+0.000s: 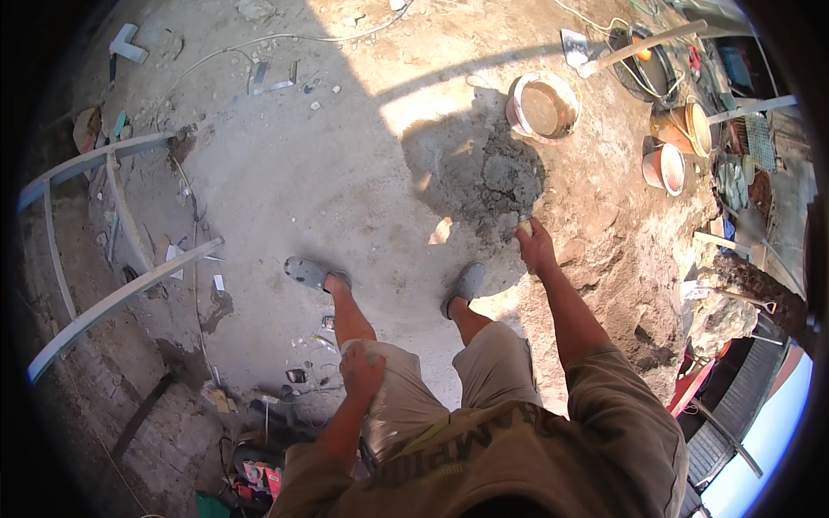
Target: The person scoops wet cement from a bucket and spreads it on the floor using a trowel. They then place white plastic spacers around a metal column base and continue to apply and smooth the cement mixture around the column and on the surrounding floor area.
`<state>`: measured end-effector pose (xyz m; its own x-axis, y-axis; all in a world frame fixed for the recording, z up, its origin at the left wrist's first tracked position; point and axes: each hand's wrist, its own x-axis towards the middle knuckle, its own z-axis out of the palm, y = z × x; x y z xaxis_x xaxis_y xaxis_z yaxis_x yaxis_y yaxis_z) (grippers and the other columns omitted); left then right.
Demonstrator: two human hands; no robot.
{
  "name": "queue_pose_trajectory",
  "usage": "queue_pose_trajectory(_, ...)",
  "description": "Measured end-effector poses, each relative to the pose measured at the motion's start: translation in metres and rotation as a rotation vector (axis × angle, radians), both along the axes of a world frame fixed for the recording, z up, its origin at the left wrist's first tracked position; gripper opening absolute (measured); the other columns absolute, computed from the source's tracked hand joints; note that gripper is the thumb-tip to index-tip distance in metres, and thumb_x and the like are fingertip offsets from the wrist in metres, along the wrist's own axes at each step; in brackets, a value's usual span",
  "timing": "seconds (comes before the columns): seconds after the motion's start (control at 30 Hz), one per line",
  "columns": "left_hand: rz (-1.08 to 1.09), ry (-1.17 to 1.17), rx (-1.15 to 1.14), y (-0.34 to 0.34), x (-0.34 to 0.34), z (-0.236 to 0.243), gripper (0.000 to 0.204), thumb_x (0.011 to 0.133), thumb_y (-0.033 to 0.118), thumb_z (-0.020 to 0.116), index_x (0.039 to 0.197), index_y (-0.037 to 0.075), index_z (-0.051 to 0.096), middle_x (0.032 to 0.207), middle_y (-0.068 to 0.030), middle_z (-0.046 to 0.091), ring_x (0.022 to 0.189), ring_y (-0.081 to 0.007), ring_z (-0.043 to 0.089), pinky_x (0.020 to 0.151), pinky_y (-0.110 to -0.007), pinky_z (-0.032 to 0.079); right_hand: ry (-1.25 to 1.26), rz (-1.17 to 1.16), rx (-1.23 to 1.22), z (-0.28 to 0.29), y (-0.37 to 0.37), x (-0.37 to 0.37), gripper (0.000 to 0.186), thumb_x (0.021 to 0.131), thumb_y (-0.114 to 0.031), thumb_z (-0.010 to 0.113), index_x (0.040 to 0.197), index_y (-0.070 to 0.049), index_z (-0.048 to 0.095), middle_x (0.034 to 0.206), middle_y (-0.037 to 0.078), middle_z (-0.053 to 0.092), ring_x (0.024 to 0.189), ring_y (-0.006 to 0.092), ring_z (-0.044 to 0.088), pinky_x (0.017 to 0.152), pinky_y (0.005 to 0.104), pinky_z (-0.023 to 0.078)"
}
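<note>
My right hand (538, 249) grips a short pale handle (523, 227); the tool's head at the edge of the grey mortar is hard to make out. The cracked pile of wet mortar (501, 168) lies on the dusty ground just beyond that hand, in shade. My left hand (362, 369) rests with curled fingers on the left leg of my beige shorts. Both my feet, in grey clogs (306, 271), stand below the pile.
Pale buckets (540, 129), (665, 168) and a dark tub with a long wooden handle (643, 43) stand at upper right. A curved metal frame (125, 293) is at left. Cables, scraps and broken rubble (639, 285) surround me.
</note>
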<state>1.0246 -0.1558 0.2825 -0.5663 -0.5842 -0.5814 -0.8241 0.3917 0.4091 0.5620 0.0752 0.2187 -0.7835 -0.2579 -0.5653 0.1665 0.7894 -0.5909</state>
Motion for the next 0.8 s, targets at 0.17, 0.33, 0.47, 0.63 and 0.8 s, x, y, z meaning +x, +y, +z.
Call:
queue_pose_trajectory(0.17,0.433,0.143,0.017,-0.012,0.084,0.027,0.058,0.084,0.029,0.073,0.131,0.001,0.054,0.129,-0.0246,0.055,0.122,-0.0438,0.052,0.103,-0.053,0.044,0.047,0.318,0.062,0.111,-0.135,0.019,0.034,0.091,-0.03,0.067,0.109,-0.002,0.059,0.086,0.021,0.065,0.082,0.0346,0.063,0.077,0.042,0.049)
queue_pose_trajectory(0.33,0.799,0.129,-0.007,0.003,0.188,0.023,0.058,0.088,0.034,0.071,0.132,0.001,0.053,0.13,-0.0242,0.053,0.123,-0.0429,0.051,0.103,-0.053,0.044,0.009,0.657,-0.058,0.131,-0.283,0.105,0.028,0.092,-0.026,0.066,0.105,-0.002,0.059,0.086,0.018,0.063,0.079,0.0275,0.06,0.075,0.0398,0.047)
queue_pose_trajectory(0.47,0.99,0.085,0.119,-0.017,0.229,0.036,0.062,0.09,0.04,0.069,0.137,0.005,0.049,0.133,-0.0232,0.05,0.126,-0.0424,0.05,0.103,-0.052,0.044,-0.128,0.816,-0.079,0.129,-0.39,0.189,0.022,0.091,-0.023,0.067,0.096,-0.004,0.057,0.074,0.007,0.058,0.069,0.016,0.053,0.065,0.035,0.045)
queue_pose_trajectory(0.63,1.111,0.141,-0.01,-0.053,0.278,0.039,0.062,0.091,0.042,0.069,0.137,0.006,0.049,0.134,-0.0233,0.05,0.126,-0.0429,0.05,0.104,-0.051,0.045,-0.255,1.194,-0.083,0.11,-0.526,0.327,0.024,0.09,-0.024,0.068,0.091,-0.004,0.054,0.069,0.007,0.056,0.066,0.017,0.053,0.064,0.0365,0.046)
queue_pose_trajectory(0.8,1.351,0.228,-0.049,-0.117,0.27,0.053,0.059,0.091,0.038,0.07,0.135,0.004,0.051,0.132,-0.0239,0.052,0.126,-0.0429,0.05,0.105,-0.05,0.044,-0.387,1.441,-0.029,0.1,-0.648,0.452,0.031,0.089,-0.031,0.069,0.095,-0.003,0.056,0.072,0.012,0.06,0.068,0.0218,0.057,0.068,0.0392,0.048)
